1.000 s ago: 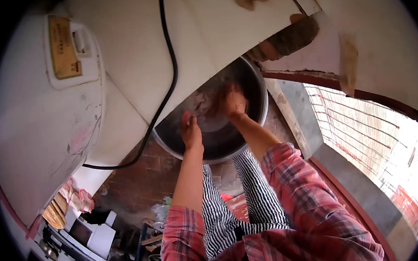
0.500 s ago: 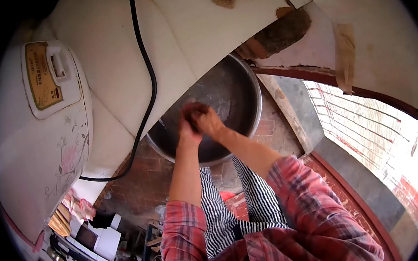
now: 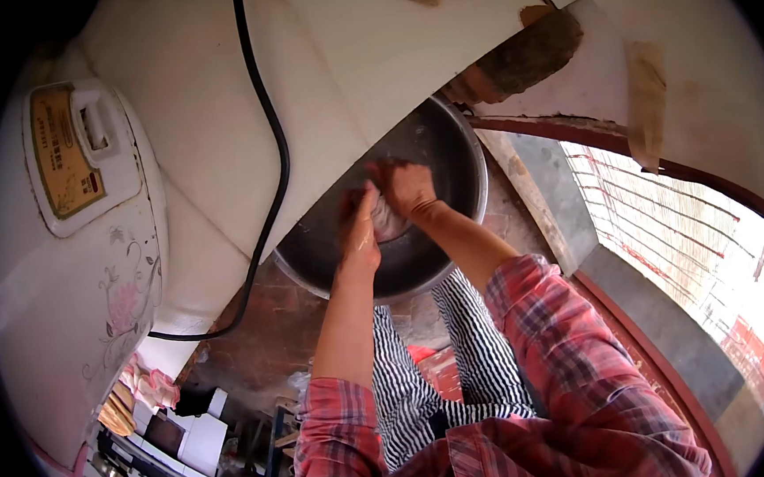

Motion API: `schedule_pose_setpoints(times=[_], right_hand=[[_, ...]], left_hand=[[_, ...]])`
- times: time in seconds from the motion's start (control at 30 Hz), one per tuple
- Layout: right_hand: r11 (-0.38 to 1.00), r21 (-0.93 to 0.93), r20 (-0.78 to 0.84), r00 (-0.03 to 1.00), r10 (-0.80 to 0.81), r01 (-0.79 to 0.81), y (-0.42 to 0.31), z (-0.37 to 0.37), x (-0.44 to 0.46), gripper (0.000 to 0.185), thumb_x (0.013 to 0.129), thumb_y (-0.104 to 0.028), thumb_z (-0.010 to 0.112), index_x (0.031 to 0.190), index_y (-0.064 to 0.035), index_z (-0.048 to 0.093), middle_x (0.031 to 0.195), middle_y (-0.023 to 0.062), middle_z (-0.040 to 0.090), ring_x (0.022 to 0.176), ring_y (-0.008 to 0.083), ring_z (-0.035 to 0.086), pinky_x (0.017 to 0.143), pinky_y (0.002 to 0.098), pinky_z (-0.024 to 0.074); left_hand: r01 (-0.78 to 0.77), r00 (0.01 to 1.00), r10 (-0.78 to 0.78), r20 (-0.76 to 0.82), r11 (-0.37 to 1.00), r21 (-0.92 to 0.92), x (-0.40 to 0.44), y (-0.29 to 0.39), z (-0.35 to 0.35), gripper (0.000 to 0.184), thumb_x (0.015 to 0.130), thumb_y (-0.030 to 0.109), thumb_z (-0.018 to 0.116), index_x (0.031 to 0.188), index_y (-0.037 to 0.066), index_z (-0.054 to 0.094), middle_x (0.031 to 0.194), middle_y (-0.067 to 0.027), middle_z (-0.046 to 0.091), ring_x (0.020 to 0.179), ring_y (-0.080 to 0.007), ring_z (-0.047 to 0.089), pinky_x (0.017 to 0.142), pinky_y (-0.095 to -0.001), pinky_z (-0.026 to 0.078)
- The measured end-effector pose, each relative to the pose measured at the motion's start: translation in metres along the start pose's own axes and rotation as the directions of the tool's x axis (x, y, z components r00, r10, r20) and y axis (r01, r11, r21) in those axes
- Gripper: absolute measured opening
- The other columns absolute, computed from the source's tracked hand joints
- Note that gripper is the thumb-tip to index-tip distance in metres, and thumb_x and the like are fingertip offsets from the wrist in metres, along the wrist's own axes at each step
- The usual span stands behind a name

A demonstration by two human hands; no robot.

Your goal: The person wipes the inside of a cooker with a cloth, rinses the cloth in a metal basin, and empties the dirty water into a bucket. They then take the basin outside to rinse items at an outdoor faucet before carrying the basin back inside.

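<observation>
Both my hands are over a large dark metal basin (image 3: 470, 170) with a shiny rim, partly tucked under the white tabletop. My left hand (image 3: 361, 227) is turned on edge, thumb raised, its other fingers smeared by motion. Just right of it, my right hand (image 3: 408, 190) is curled, with blurred fingertips close to the left thumb. What the right fingers hold, if anything, is hidden. Between and below the hands shows a pale, wrinkled-looking mass (image 3: 390, 220) in the basin; its kind cannot be made out.
A white rice cooker (image 3: 90, 241) with a flower pattern stands on the tabletop (image 3: 186, 101) at left. A black cable (image 3: 280, 148) runs across it and over its edge. Brick floor (image 3: 267, 308) lies below. At right is a bright slatted screen (image 3: 664, 219).
My hands were clasped together low in the basin; now they are apart, the right one further up and right. The pale mass shows between them. The view has shifted slightly.
</observation>
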State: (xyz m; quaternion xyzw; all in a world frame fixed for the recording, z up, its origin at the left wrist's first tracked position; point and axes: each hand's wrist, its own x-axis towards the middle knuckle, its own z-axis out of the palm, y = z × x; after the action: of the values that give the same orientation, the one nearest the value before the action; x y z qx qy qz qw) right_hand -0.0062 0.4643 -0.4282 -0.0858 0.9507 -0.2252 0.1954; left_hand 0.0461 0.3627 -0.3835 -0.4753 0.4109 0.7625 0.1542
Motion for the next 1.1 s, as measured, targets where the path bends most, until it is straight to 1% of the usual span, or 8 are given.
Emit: schedule_pose_setpoints(times=[0.17, 0.27, 0.5, 0.57, 0.63, 0.77, 0.93, 1.1], right_hand=[[0.987, -0.04, -0.083, 0.985, 0.152, -0.155, 0.004, -0.008, 0.001, 0.023, 0.08, -0.022, 0.052, 0.101, -0.0132, 0.055, 0.112, 0.014, 0.051, 0.105, 0.0288, 0.051, 0.07, 0.041, 0.0501], [0.994, 0.065, 0.364, 0.925, -0.11, 0.093, -0.008, -0.004, -0.016, 0.027, 0.085, -0.027, 0.047, 0.107, -0.0125, 0.052, 0.108, 0.0112, 0.052, 0.101, 0.0345, 0.051, 0.079, 0.0436, 0.0471], [0.991, 0.047, 0.058, 0.991, 0.124, -0.127, -0.009, 0.044, -0.026, 0.03, 0.08, -0.029, 0.053, 0.099, -0.0063, 0.056, 0.101, 0.0166, 0.06, 0.089, 0.031, 0.058, 0.078, 0.039, 0.0471], [0.498, 0.822, 0.192, 0.958, 0.212, -0.275, -0.032, 0.042, -0.043, 0.026, 0.078, -0.027, 0.052, 0.09, -0.004, 0.058, 0.092, 0.0181, 0.061, 0.08, 0.0299, 0.059, 0.072, 0.037, 0.0467], [0.549, 0.722, 0.393, 0.903, 0.175, -0.421, -0.056, 0.002, -0.06, 0.03, 0.076, -0.031, 0.052, 0.091, -0.0064, 0.062, 0.099, 0.0214, 0.06, 0.097, 0.0343, 0.057, 0.08, 0.0368, 0.0451], [0.753, 0.632, 0.239, 0.97, 0.035, -0.183, -0.086, -0.047, -0.091, 0.026, 0.075, -0.03, 0.056, 0.083, -0.005, 0.059, 0.087, 0.0161, 0.059, 0.085, 0.032, 0.058, 0.073, 0.0388, 0.0457], [0.797, 0.57, -0.274, 0.961, -0.046, 0.201, -0.06, -0.009, -0.075, 0.018, 0.077, -0.019, 0.054, 0.086, -0.004, 0.059, 0.084, 0.0141, 0.056, 0.083, 0.0304, 0.055, 0.07, 0.0347, 0.0452], [0.357, 0.926, 0.002, 0.948, 0.32, -0.123, -0.058, -0.007, -0.063, 0.016, 0.082, -0.018, 0.051, 0.085, -0.0037, 0.059, 0.088, 0.0106, 0.057, 0.081, 0.0231, 0.054, 0.071, 0.031, 0.0432]], left_hand=[[-0.065, 0.99, 0.074, -0.117, 0.994, 0.084, 0.047, -0.011, -0.057, 0.05, 0.082, 0.026, 0.06, 0.128, 0.018, 0.043, 0.133, -0.0013, 0.04, 0.127, -0.0195, 0.029, 0.101, -0.0381, 0.024], [-0.027, 0.979, 0.032, -0.203, 0.999, 0.031, 0.026, 0.006, -0.043, 0.052, 0.086, 0.031, 0.053, 0.134, 0.018, 0.037, 0.139, -0.0015, 0.033, 0.131, -0.0211, 0.021, 0.105, -0.041, 0.018], [0.314, 0.946, -0.321, -0.054, 0.944, -0.101, 0.014, -0.007, -0.028, 0.058, 0.086, 0.053, 0.045, 0.13, 0.016, 0.038, 0.133, -0.0045, 0.041, 0.124, -0.0195, 0.035, 0.102, -0.0443, 0.027], [0.358, 0.916, -0.257, 0.309, 0.87, -0.338, 0.026, -0.026, -0.042, 0.061, 0.084, 0.06, 0.041, 0.125, 0.014, 0.043, 0.122, -0.005, 0.05, 0.113, -0.0207, 0.047, 0.096, -0.0425, 0.037], [0.412, 0.9, -0.283, 0.333, 0.802, -0.432, 0.03, -0.017, -0.054, 0.052, 0.085, 0.056, 0.043, 0.114, 0.013, 0.051, 0.104, -0.0029, 0.059, 0.097, -0.0201, 0.055, 0.085, -0.0378, 0.045], [0.186, 0.977, -0.113, 0.18, 0.867, -0.463, 0.036, -0.024, -0.056, 0.034, 0.089, 0.043, 0.048, 0.1, 0.012, 0.056, 0.084, -0.0045, 0.06, 0.082, -0.0173, 0.057, 0.075, -0.0318, 0.046], [0.378, 0.716, 0.05, 0.696, 0.811, -0.447, 0.029, -0.038, -0.046, 0.027, 0.092, 0.033, 0.042, 0.099, 0.008, 0.052, 0.09, -0.0034, 0.055, 0.086, -0.0136, 0.052, 0.079, -0.0271, 0.042], [0.093, 0.962, -0.002, 0.274, 0.943, -0.32, -0.014, -0.017, 0.005, 0.025, 0.091, 0.026, 0.039, 0.099, 0.006, 0.052, 0.098, -0.004, 0.055, 0.093, -0.0148, 0.052, 0.082, -0.0279, 0.042]])
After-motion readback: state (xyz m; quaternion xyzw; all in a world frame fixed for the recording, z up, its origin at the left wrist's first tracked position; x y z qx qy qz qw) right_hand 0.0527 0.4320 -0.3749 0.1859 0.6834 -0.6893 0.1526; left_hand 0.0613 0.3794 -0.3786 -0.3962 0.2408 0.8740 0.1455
